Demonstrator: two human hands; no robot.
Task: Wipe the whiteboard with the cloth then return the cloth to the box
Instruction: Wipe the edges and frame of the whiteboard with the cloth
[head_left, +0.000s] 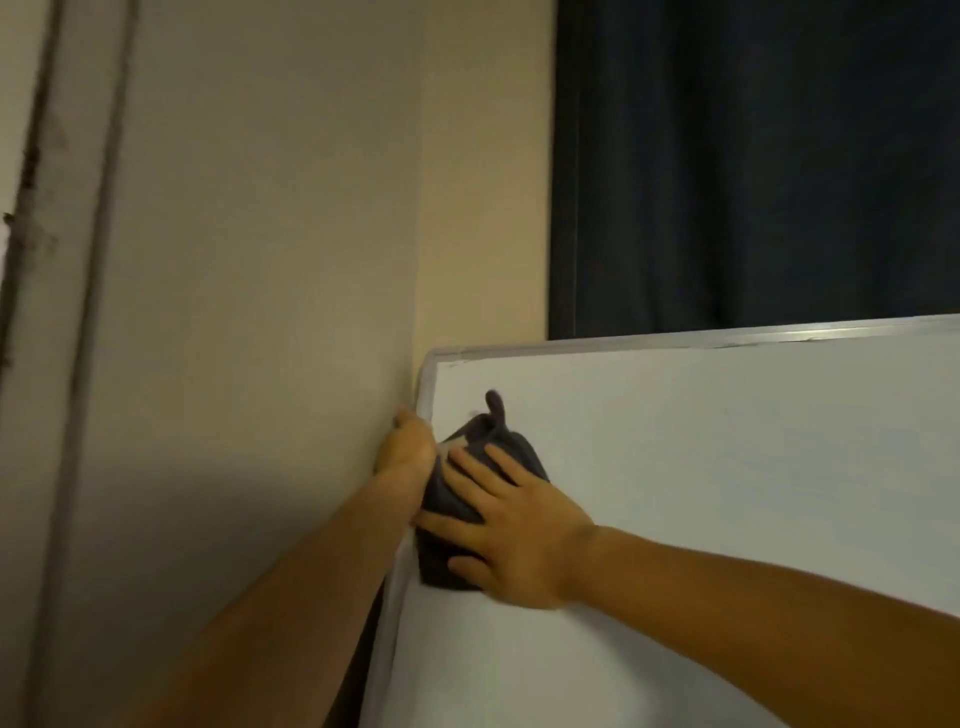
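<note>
A whiteboard (701, 441) with a silver frame fills the lower right of the head view, leaning a little. A dark grey cloth (480, 441) lies bunched against its upper left corner area, one tip sticking up. My right hand (511, 535) presses flat on the cloth with fingers spread, pinning it to the board. My left hand (408, 447) grips the board's left frame edge, fingers curled behind it. No box is in view.
A beige wall (260, 312) stands left of the board, with a pale door frame (78, 260) at the far left. A dark blue curtain (753, 156) hangs above and behind the board's top edge.
</note>
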